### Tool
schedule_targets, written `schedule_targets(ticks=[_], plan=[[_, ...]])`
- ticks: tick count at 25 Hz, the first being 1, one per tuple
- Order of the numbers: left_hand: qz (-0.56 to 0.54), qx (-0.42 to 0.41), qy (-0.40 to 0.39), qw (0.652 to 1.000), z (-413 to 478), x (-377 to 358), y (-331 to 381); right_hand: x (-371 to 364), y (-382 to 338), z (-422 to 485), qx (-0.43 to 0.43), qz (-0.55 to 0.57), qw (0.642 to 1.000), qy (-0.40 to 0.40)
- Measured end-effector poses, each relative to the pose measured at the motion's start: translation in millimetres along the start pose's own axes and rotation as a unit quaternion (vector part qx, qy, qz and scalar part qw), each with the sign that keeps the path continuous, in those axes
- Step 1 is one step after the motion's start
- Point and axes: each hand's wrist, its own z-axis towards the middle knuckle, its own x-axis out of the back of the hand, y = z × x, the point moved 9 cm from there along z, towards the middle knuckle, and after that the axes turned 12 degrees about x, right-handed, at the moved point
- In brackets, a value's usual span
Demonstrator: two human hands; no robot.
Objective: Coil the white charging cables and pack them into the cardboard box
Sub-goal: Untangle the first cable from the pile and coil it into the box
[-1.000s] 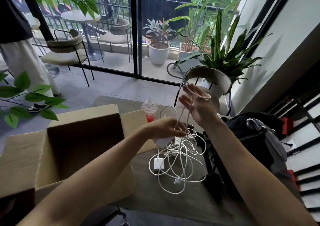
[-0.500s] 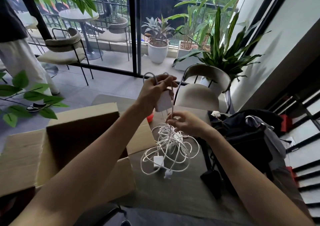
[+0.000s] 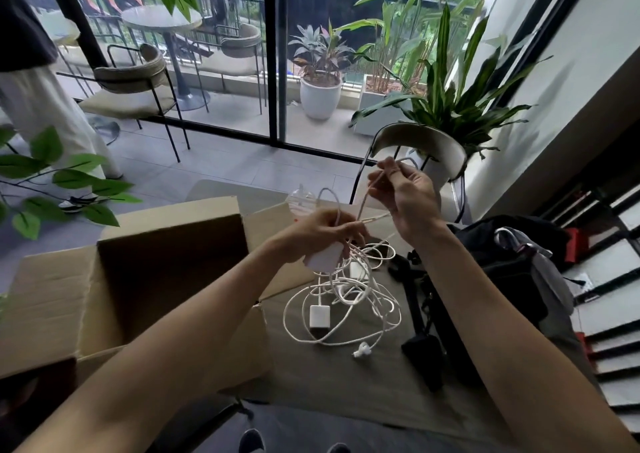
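Note:
A tangle of white charging cables (image 3: 346, 300) lies on the grey-green table, with a white adapter block (image 3: 319, 315) and a small plug end (image 3: 361, 349) in it. My left hand (image 3: 318, 234) grips a white charger brick (image 3: 323, 260) and a loop of cable just above the tangle. My right hand (image 3: 401, 196) is raised higher and to the right, pinching a strand of the same cable between thumb and fingers. The open cardboard box (image 3: 145, 272) stands to the left of the cables, its inside dark.
A black bag (image 3: 512, 279) with straps lies right of the cables. A chair (image 3: 422, 144) stands behind the table, with a clear cup behind my left hand. A person's legs (image 3: 52, 106) are at far left. Plant leaves (image 3: 52, 175) overhang the box's left.
My left hand has dropped from high up to just above the tangle, still holding the brick. My right hand has risen from the tangle, drawing a cable strand upward.

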Motion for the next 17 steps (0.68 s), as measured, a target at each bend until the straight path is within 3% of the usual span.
schedule_targets(ticks=[3,4,6,8,11,14,16,17], plan=[[-0.051,-0.023,0.074,0.996,-3,16,16,3,2,-2,-0.031,-0.008,0.999,-0.038],[-0.088,-0.041,0.089,0.991,-6,21,26,-2,7,-7,-0.056,-0.04,0.992,-0.101],[-0.13,-0.076,0.098,0.984,-11,30,49,-13,27,-30,-0.113,-0.154,0.946,-0.261],[-0.124,-0.091,0.1,0.983,-14,34,65,-17,40,-47,-0.121,-0.218,0.906,-0.343],[-0.129,-0.087,0.116,0.981,-18,39,73,-15,35,-42,-0.083,-0.237,0.912,-0.323],[-0.171,-0.073,0.16,0.969,-25,58,74,3,20,-20,-0.005,-0.312,0.915,-0.255],[-0.208,-0.08,0.142,0.964,-29,64,79,24,21,-8,0.001,-0.394,0.895,-0.211],[-0.21,-0.092,0.115,0.967,-32,62,85,33,26,-4,-0.014,-0.455,0.866,-0.208]])
